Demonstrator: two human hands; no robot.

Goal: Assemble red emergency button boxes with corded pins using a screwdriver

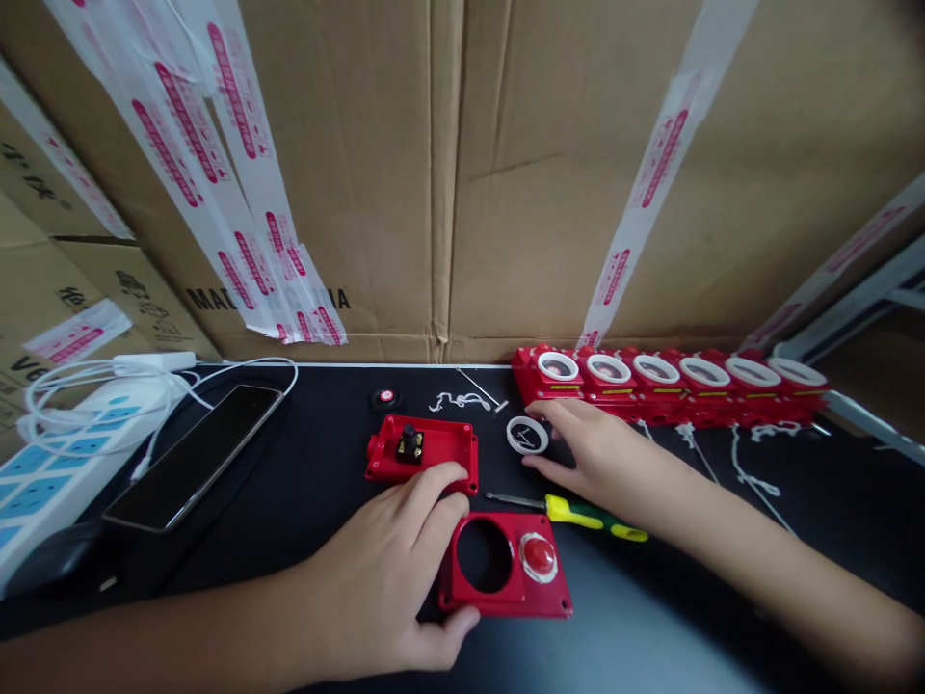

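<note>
My left hand [405,569] grips the left side of a red cover plate [506,602], fingers at its upper edge and thumb at its lower edge. The plate has a large round hole and a red dome [539,554] ringed in white. Just beyond the hand sits an open red box [440,443] with a black switch part [409,443] inside. My right hand [578,434] has its thumb and index finger around a white ring [510,437] on the table. Small dark pieces, perhaps screws, show within the ring. A yellow and green screwdriver [578,514] lies below that hand.
A row of assembled red boxes [607,371] with white rings stands at back right, white cords trailing. Behind are a black round part [385,398], white string [462,400] and a metal rod [481,387]. Phone [195,458] and power strip [43,472] lie left; cardboard [361,173] walls the back.
</note>
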